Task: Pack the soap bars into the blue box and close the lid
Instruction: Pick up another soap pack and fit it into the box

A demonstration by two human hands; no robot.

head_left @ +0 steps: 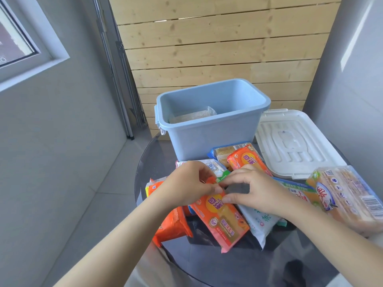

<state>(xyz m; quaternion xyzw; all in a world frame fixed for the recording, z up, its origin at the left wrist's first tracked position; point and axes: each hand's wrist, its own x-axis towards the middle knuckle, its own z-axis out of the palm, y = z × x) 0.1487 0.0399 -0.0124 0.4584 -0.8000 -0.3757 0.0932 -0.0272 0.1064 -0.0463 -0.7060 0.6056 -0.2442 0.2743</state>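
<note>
Orange soap bar (220, 216) at table's (238, 264) near edge, my left hand (186, 187) and right hand (257, 193) both pinching its top end, blue box (209, 137) open behind, lid (294, 143) off.

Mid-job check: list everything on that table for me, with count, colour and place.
Box: one, blue, open, back of table; one pale wrapped bar inside.
Lid: one, white, flat on table, right of box.
Soap bars: about nine or ten loose packs heaped before the box; several orange, some white, a clear multipack far right.
Table: one, dark, round.
Left hand: grips the near orange pack's top end.
Right hand: pinches the same pack.
</note>
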